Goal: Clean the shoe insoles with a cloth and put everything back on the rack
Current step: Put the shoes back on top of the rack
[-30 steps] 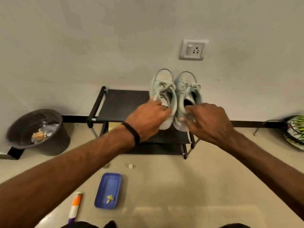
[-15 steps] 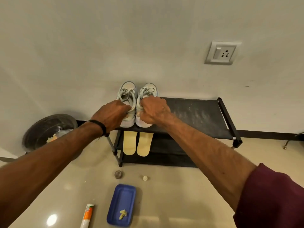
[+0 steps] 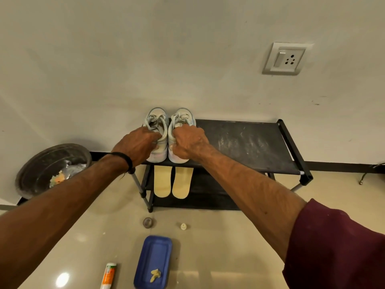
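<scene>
Under the hands point(image 3: 164, 146), the rack point(image 3: 245, 142) top looks like matt black fabric, dusty and scuffed; floor point(image 3: 218, 236) below is glossy, smooth tile; the tray point(image 3: 154, 251) shiny blue plastic.

Black rack point(image 3: 245, 142) carries shoes point(image 3: 159, 130) above, insoles point(image 3: 181, 183) below.

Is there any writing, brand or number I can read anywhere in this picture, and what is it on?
None can be read.
Orange and white tube on the floor: there is printing near its green band, too small and blurred to read.
Shoes, wall socket, blue tray: no lettering shows.
</scene>
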